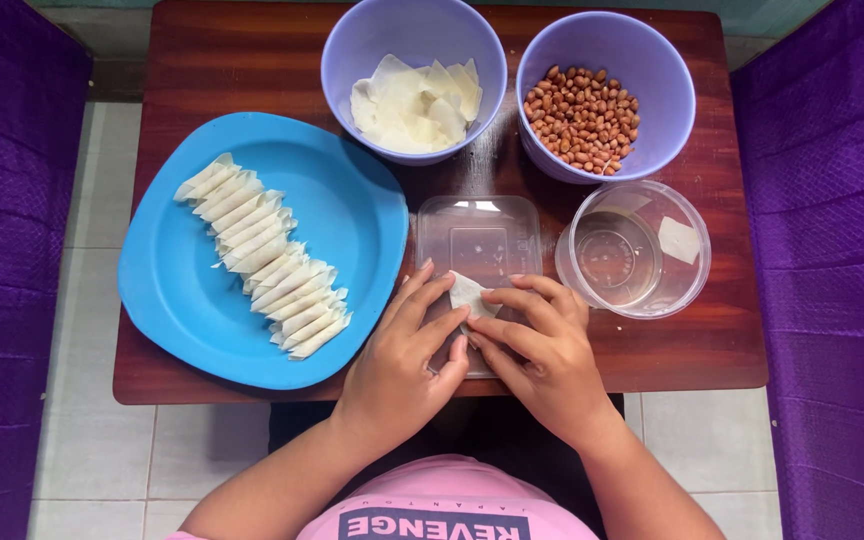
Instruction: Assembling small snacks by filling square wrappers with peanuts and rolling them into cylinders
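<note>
My left hand (407, 350) and my right hand (542, 345) meet over a clear plastic lid (477, 235) lying on the wooden table (242, 60). Both hands' fingertips press on a small white pastry wrapper (469, 293), which is partly folded between them. To the left a blue plate (352, 215) holds a slanting row of several folded white pastry rolls (264, 258). Beyond the lid stand a lilac bowl of white wrappers (414, 95) and a lilac bowl of brown peanuts (582, 118).
A clear round tub (634, 248) with a little liquid and a white scrap inside sits right of the lid. Purple cushioned seats (832, 270) flank the small table on both sides. Tiled floor shows below the table's near edge.
</note>
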